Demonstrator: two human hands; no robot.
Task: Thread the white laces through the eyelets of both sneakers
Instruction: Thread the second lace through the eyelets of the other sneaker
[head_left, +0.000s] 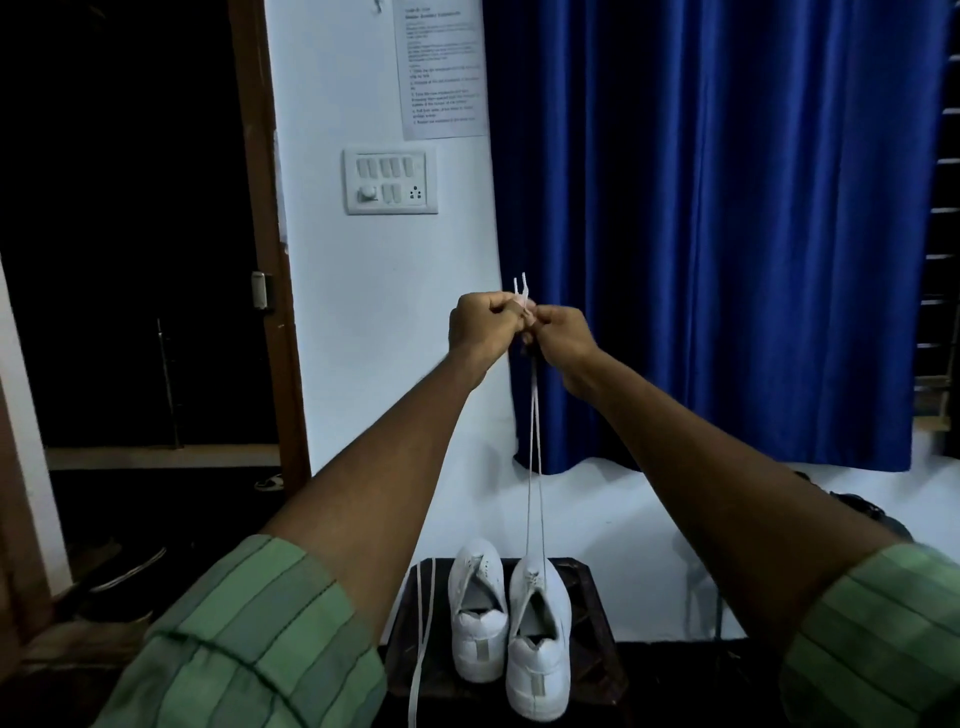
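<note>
Nearest the camera, two green striped sleeves (249, 639) are rolled above the forearms, which reach forward and up. Below and between them stands a small dark counter (587, 613) carrying two white sneakers side by side, heels toward the camera. The left sneaker (478, 613) has open, empty eyelets as far as can be seen. The right sneaker (540, 639) sits just beside it, touching or nearly so, slightly nearer the camera. A loose white lace (422, 639) lies on the counter to the left of the left sneaker and hangs over the near edge.

A second white lace (535, 452) rises in two strands from the front eyelets of the right sneaker, straight up to the hands, well above the counter. The left hand (483, 325) is curled tight and pinches the lace near its ends; the right hand (558, 332) is likewise curled and pinches the same strands, touching the left hand. Two lace tips (519, 288) stick up above the fingers.

Beyond the counter: white wall, switch panel (390, 181), posted paper sheet (444, 70), blue curtain (727, 234), and a dark doorway (130, 234) at left.
</note>
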